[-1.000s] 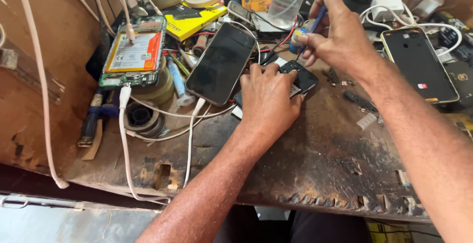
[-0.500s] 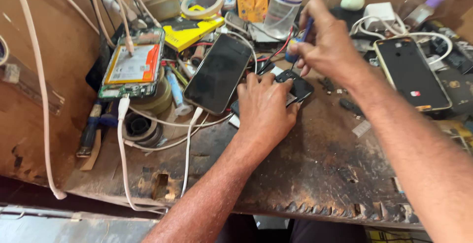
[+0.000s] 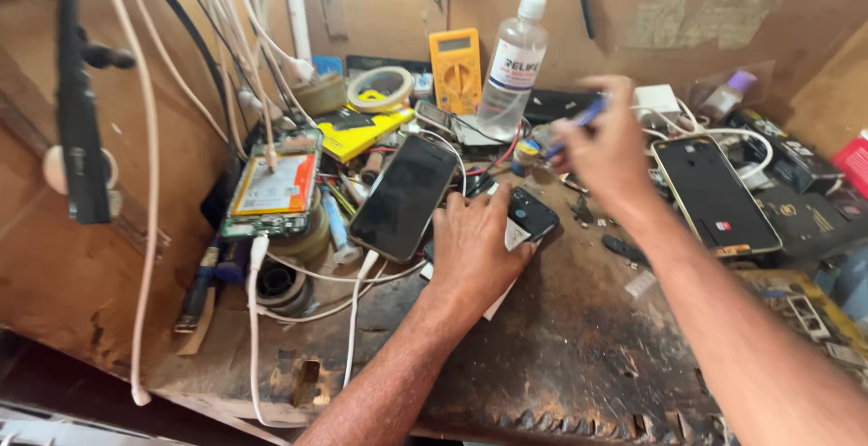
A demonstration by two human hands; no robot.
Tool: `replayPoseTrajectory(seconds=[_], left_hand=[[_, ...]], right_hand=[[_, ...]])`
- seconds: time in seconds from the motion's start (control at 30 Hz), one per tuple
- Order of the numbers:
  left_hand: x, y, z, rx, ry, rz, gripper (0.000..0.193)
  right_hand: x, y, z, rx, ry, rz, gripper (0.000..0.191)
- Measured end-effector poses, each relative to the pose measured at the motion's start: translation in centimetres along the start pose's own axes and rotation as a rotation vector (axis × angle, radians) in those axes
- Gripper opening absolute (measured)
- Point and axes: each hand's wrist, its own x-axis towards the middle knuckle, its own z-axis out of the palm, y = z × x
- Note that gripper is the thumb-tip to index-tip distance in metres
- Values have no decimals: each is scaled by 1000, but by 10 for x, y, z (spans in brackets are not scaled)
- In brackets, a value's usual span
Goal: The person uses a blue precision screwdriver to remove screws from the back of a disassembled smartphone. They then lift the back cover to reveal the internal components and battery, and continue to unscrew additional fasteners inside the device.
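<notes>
Left hand: the left hand (image 3: 479,252) lies flat, palm down, on a small black phone (image 3: 529,214) and presses it to the table (image 3: 579,356); the fingers are spread and not clenched.
Right hand: the right hand (image 3: 606,148) is raised above the table, fingers closed around a thin blue tool (image 3: 579,123); the hand is blurred, so the tip of the tool is not clear.
Small black phone: near the middle of the table, partly under the left hand, with a white paper piece (image 3: 506,265) below it.
Large dark phone: the large dark phone (image 3: 404,196) lies screen up just left of the left hand, tilted, with a white cable (image 3: 354,310) going to its lower end.
Opened phone: the opened phone (image 3: 276,188) with an orange battery rests further left, on a roll.
Phone back frame: the black phone frame (image 3: 714,195) lies to the right, apart from the right hand.
Behind: a clear spray bottle (image 3: 514,62) stands upright, a yellow multimeter (image 3: 455,68) beside it, and a tape roll (image 3: 380,87) to the left.
</notes>
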Motion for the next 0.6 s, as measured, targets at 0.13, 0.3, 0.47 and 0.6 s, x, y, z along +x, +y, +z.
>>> replayPoseTrajectory(seconds=[0.13, 0.3, 0.47, 0.6], left_hand=[[11, 1, -12, -57, 23, -57, 93], [32, 9, -32, -309, 179, -201, 94], [52, 21, -40, -471, 184, -382, 98], [57, 24, -39, -491, 154, -502, 92]], right_hand=[[-18, 9, -28, 218, 115, 4, 30], [-66, -4, -44, 188, 197, 398, 24], [-107, -33, -11, 314, -276, 603, 34], [-111, -51, 6, 340, -230, 591, 34]])
